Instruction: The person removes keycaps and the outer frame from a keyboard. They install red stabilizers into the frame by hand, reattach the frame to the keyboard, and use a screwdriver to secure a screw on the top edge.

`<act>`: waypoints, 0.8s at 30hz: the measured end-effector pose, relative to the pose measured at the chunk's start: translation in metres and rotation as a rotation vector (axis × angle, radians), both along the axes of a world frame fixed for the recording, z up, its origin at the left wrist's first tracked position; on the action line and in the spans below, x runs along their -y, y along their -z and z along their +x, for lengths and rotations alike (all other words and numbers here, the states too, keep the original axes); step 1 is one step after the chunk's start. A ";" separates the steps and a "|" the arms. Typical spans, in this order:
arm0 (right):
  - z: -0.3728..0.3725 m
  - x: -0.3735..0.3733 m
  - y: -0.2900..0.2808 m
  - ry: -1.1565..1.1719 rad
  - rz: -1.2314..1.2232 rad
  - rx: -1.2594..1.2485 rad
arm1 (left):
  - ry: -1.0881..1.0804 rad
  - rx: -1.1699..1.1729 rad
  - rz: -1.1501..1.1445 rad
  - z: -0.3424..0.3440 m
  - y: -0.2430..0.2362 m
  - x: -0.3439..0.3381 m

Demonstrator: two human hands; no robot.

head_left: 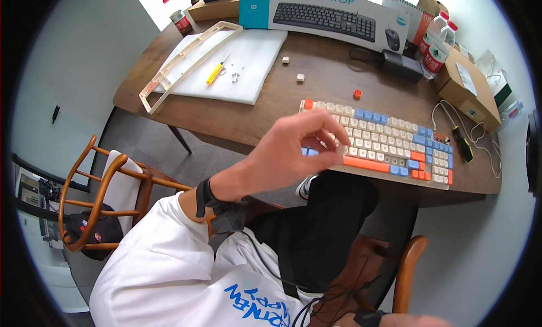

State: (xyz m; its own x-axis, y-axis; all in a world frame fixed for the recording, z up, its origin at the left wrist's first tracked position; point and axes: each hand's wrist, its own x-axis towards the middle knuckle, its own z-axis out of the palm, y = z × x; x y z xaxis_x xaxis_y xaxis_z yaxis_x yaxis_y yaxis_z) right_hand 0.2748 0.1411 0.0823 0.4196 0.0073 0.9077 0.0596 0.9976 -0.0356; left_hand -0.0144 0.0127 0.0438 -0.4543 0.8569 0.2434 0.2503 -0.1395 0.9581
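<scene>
My left hand [288,143] hangs over the cream, blue and orange keyboard [384,130], thumb and index finger pinched on a small cream keycap [340,149]. A few switches are exposed on the keyboard's right side. My right hand [420,321] is low at the bottom right edge, its fingers cut off by the frame. Two cream keycaps [300,78] and a red keycap [357,94] lie loose on the desk behind the keyboard.
A foam pad [248,73] holds a frame [186,64], yellow screwdriver [214,73] and small parts. A keyboard box [316,22], black adapter [401,64], bottles [437,50], cardboard box [463,90], cable and dark tool [463,143] line the desk [135,95]. A chair [84,191] stands left.
</scene>
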 end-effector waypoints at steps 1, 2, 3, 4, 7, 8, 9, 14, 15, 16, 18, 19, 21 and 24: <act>-0.005 -0.008 0.012 0.022 -0.206 0.082 | 0.024 -0.026 0.009 0.004 0.002 -0.001; -0.008 -0.011 0.029 0.000 -0.435 0.241 | 0.028 -0.053 0.009 0.010 0.003 0.003; -0.010 -0.005 0.039 -0.014 -0.722 0.648 | 0.038 -0.109 0.029 0.014 0.005 0.002; -0.036 -0.003 0.042 -0.456 -0.851 0.691 | 0.042 -0.108 0.033 0.020 0.007 0.001; -0.087 0.018 0.058 -0.950 -1.027 0.798 | 0.016 -0.290 0.156 0.037 0.016 -0.001; -0.092 0.021 0.063 -1.122 -1.087 0.778 | 0.015 -0.282 0.155 0.038 0.018 -0.004; -0.094 0.019 0.067 -1.185 -1.110 0.792 | -0.003 -0.414 0.228 0.039 0.021 -0.006; -0.116 0.018 0.075 -1.113 -1.043 0.821 | -0.023 -0.592 0.303 0.033 0.030 -0.004; -0.119 0.017 0.079 -1.186 -1.070 0.810 | -0.017 -0.620 0.288 0.030 0.032 -0.002; -0.120 0.015 0.084 -1.260 -1.097 0.798 | -0.020 -0.615 0.286 0.027 0.033 -0.001; -0.119 0.013 0.089 -1.222 -1.114 0.819 | 0.077 -0.614 0.218 0.023 0.032 0.001; -0.118 0.011 0.091 -1.188 -1.126 0.837 | 0.077 -0.609 0.218 0.019 0.027 0.003; -0.116 0.007 0.095 -1.122 -1.137 0.851 | 0.227 -0.436 0.076 0.005 0.009 0.007; -0.109 0.003 0.097 -1.024 -1.151 0.868 | -0.053 -0.601 0.030 -0.042 -0.007 0.002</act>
State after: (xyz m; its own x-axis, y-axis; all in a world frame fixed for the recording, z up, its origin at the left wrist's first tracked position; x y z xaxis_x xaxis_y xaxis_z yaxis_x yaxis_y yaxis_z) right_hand 0.1655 0.1376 -0.0147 -0.7174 0.6698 0.1917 -0.1335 0.1378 -0.9814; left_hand -0.0565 0.0105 0.0509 -0.2717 0.8258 0.4942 0.7538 -0.1366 0.6427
